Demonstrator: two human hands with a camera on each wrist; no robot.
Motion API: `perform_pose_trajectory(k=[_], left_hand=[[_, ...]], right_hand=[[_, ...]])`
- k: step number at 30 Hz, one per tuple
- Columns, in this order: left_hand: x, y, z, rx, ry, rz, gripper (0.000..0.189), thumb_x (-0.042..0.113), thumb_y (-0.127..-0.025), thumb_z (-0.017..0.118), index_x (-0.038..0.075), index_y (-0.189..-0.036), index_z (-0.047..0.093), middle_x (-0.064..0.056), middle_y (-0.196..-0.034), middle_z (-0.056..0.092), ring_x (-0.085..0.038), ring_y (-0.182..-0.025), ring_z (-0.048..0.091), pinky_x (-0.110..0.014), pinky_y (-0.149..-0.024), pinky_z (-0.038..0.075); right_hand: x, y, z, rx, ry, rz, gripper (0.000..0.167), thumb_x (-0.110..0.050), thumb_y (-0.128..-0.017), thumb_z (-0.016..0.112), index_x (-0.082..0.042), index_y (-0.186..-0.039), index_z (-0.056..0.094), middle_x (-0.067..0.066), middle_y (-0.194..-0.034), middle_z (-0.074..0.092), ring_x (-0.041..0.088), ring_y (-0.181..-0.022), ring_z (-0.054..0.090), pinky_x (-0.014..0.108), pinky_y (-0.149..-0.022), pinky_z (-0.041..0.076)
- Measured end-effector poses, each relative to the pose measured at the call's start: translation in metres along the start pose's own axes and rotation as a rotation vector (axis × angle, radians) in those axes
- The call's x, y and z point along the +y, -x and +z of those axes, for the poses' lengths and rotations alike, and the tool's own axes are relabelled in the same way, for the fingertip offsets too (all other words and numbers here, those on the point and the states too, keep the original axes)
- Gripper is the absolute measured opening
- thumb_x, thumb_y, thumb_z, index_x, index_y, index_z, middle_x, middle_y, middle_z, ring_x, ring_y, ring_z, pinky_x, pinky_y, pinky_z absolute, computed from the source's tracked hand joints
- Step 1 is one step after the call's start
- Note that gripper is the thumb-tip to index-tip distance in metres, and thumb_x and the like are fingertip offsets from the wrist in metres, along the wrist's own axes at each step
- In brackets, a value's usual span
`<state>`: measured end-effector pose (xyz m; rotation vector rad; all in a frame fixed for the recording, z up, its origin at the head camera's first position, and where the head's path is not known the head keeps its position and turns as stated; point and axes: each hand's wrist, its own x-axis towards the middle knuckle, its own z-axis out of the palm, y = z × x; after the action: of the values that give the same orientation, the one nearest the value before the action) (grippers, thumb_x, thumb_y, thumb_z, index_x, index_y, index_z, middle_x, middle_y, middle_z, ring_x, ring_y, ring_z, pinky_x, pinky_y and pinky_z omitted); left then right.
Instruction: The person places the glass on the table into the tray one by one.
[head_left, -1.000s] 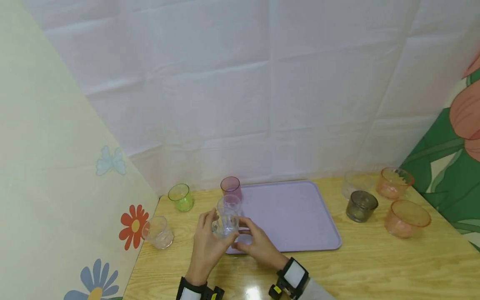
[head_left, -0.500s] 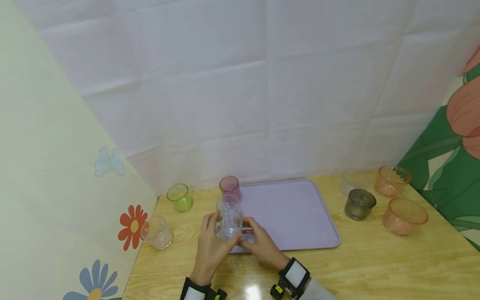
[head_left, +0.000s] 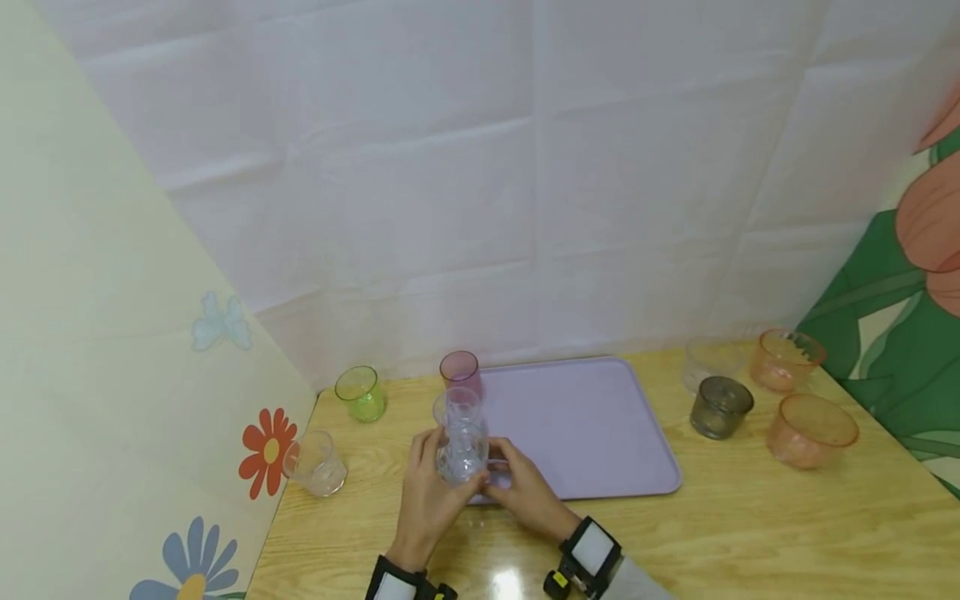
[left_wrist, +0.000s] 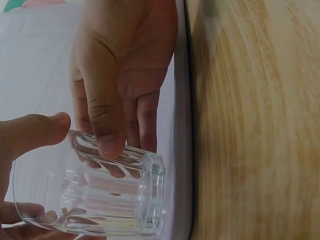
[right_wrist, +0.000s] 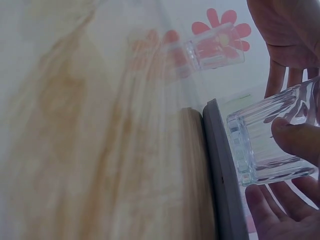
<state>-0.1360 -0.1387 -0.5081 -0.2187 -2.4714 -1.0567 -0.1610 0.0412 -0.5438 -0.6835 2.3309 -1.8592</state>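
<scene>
Both hands hold a clear drinking glass (head_left: 462, 457) over the front left part of a lilac tray (head_left: 577, 429). My left hand (head_left: 431, 496) curls round it from the left, with the thumb and fingers near its rim in the left wrist view. From the other side my right hand (head_left: 525, 496) grips it, its thumb (left_wrist: 107, 142) pressed low on the wall. The base of the glass (right_wrist: 242, 150) is close to the tray; whether it touches I cannot tell. Just behind it stands another clear glass (head_left: 452, 402), partly overlapped, and a purple glass (head_left: 461, 372) is further back.
On the left of the wooden table (head_left: 750, 542) are a green glass (head_left: 362, 394) and a clear glass (head_left: 318, 468). To the right stand a smoky dark bowl (head_left: 722, 408), a clear bowl (head_left: 705, 362) and two orange bowls, one behind (head_left: 786, 362), one in front (head_left: 812, 433).
The left hand and the held glass have shifted slightly right, closer to the right hand. The right hand has barely moved. The other glasses, the bowls and the tray stay where they were.
</scene>
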Motion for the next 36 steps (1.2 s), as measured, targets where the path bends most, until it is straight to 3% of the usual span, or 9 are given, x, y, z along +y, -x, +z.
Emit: perform_pose_trajectory(k=[10, 21, 28, 36], left_hand=[[-0.005, 0.001, 0.005, 0.001, -0.013, 0.016, 0.093, 0.024, -0.068, 0.101, -0.007, -0.144, 0.057, -0.015, -0.128, 0.061, -0.032, -0.114, 0.069, -0.048, -0.096, 0.063], [-0.007, 0.001, 0.006, 0.008, -0.036, 0.019, 0.095, 0.025, -0.067, 0.101, -0.006, -0.145, 0.057, -0.015, -0.125, 0.061, -0.029, -0.111, 0.069, -0.049, -0.096, 0.063], [-0.009, 0.003, 0.006, 0.016, -0.033, 0.019, 0.094, 0.023, -0.067, 0.101, -0.006, -0.145, 0.057, -0.014, -0.125, 0.061, -0.029, -0.112, 0.069, -0.049, -0.096, 0.062], [-0.012, 0.005, 0.005, -0.030, 0.006, -0.002, 0.093, 0.021, -0.072, 0.098, -0.007, -0.148, 0.052, -0.017, -0.130, 0.058, -0.033, -0.117, 0.067, -0.052, -0.099, 0.060]], right_hand=[[0.007, -0.001, -0.001, -0.007, 0.007, -0.021, 0.061, -0.005, -0.093, 0.078, 0.007, -0.144, 0.048, 0.032, -0.144, 0.059, 0.049, -0.130, 0.063, 0.047, -0.111, 0.053], [0.007, -0.001, -0.003, -0.032, -0.045, -0.015, 0.057, -0.002, -0.095, 0.076, 0.011, -0.143, 0.048, 0.039, -0.142, 0.056, 0.053, -0.127, 0.064, 0.043, -0.105, 0.058], [0.009, -0.001, -0.001, -0.028, -0.069, -0.007, 0.056, -0.001, -0.095, 0.076, 0.011, -0.142, 0.049, 0.038, -0.142, 0.057, 0.053, -0.129, 0.063, 0.044, -0.108, 0.056], [0.011, -0.001, 0.002, -0.025, -0.066, -0.024, 0.054, 0.001, -0.094, 0.075, 0.012, -0.141, 0.050, 0.037, -0.140, 0.058, 0.053, -0.127, 0.063, 0.045, -0.108, 0.056]])
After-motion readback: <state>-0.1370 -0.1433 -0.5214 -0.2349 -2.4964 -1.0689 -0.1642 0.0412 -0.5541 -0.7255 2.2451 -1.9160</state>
